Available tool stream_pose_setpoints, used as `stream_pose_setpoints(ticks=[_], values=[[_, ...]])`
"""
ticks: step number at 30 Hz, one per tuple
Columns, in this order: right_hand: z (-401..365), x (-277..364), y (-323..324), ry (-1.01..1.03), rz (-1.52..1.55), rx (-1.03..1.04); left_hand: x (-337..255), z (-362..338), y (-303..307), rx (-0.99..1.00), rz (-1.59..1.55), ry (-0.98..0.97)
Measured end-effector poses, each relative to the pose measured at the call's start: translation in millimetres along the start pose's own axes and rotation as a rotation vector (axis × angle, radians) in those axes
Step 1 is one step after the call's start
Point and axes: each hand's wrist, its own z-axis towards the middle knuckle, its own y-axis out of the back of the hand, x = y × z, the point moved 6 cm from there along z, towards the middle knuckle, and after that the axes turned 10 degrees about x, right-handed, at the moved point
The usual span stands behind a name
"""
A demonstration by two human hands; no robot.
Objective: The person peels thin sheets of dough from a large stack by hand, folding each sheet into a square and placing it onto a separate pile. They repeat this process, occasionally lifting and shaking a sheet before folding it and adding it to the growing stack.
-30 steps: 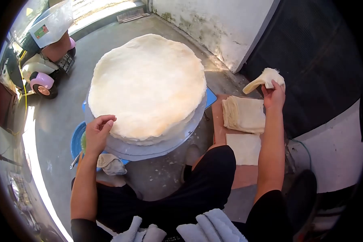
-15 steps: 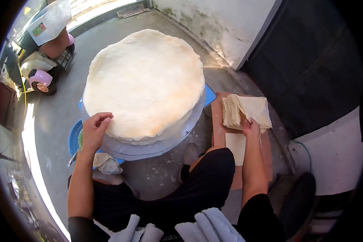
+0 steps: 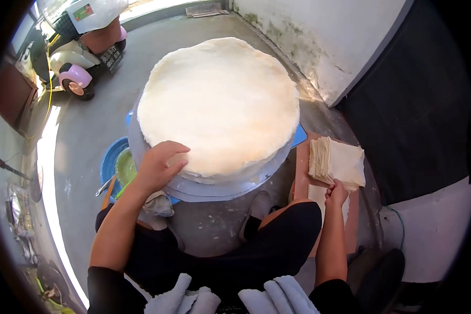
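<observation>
A big round pile of thin pale dough sheets (image 3: 220,104) lies on a grey round board (image 3: 204,193). At its near left edge is my left hand (image 3: 161,166), fingers bent and thumb apart from the forefinger, with nothing visible between them. To the right, my right hand (image 3: 337,193) is closed in a pinch at the near corner of a stack of folded square dough sheets (image 3: 345,161). The sheet corner between its fingertips is mostly hidden. Another flat square sheet (image 3: 317,193) lies below that stack, partly behind my right forearm.
Under the board shows a blue stand (image 3: 299,136). A blue basin (image 3: 109,162) with a green bowl (image 3: 125,166) sits at the left, near a crumpled cloth (image 3: 158,204). The square sheets rest on a reddish-brown board (image 3: 302,162). A scooter (image 3: 76,76) stands far left.
My left hand has shifted right along the pile's near edge, its thumb and forefinger now farther apart. My right hand stays by the square stack, whose lifted top sheet now lies flatter. The view has swung left.
</observation>
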Motion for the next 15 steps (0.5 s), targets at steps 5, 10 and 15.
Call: stream_pose_setpoints(ticks=[5, 10, 15], values=[[-74, 114, -138, 0.378, -0.289, 0.490, -17, 1, -20, 0.169, 0.193, -0.141], [-81, 172, -285, 0.868, -0.902, 0.608, -17, -1, -23, 0.202, 0.255, -0.145], [-33, 171, -376, 0.959, -1.364, 0.432, -9, -3, -26, 0.208, 0.273, -0.161]])
